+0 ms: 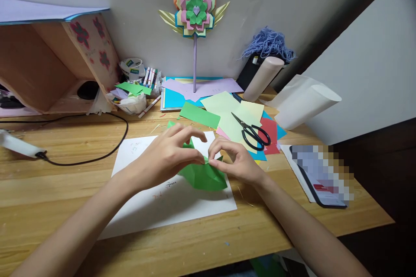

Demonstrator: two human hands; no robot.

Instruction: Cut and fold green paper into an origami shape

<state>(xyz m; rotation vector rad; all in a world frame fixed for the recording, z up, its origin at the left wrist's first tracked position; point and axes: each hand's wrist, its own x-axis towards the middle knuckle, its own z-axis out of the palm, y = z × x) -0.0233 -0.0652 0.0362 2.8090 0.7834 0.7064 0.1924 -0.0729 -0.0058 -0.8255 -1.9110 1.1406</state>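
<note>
R hand (235, 160) pinching green paper (205, 178) below; L hand (167, 150) touching, can't tell grip. Creases in, shape prob unfinished imo.

The wooden worktop (201, 242) is partly covered by a white sheet (146, 216). A box (92, 45), a black cable (65, 165), a marker (149, 107), a stack of coloured paper (172, 100) and rolled white paper (299, 108) are carried too.

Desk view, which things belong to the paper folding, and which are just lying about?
Belong, by the look of it:
- folded green paper
- white sheet beneath it
- probably scissors

Seemingly lying about:
- phone
- black cable
- blue yarn
</note>
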